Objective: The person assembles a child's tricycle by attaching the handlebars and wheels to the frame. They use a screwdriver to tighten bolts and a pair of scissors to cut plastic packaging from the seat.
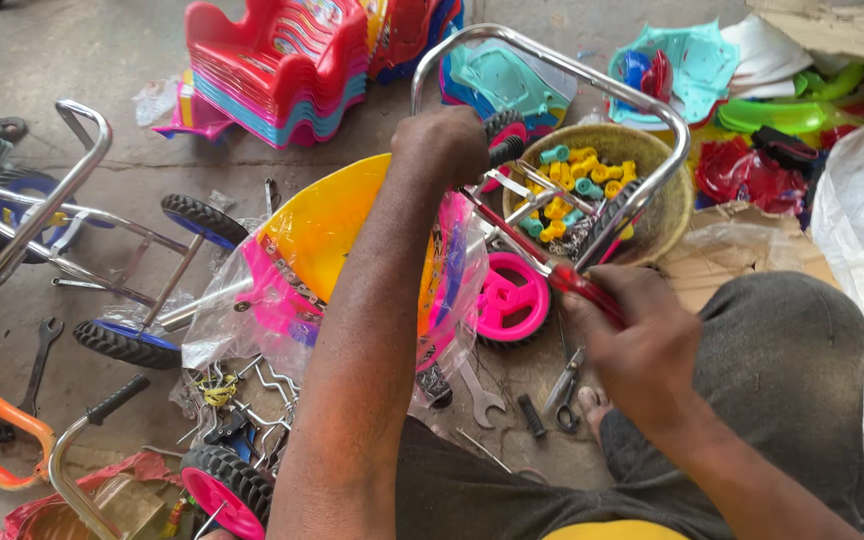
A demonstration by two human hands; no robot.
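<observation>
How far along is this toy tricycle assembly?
Done: pink wheel and chrome handle bar sit on the yellow-pink body. In hand: left hand steadies the frame while right hand drives a red-handled screwdriver. Left: loose wheels and brackets lie unused.

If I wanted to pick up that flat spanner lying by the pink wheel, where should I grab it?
Probably the spanner by its narrow middle shank, from above: it lies flat on the floor, and the forked end near the pliers is wider.
</observation>
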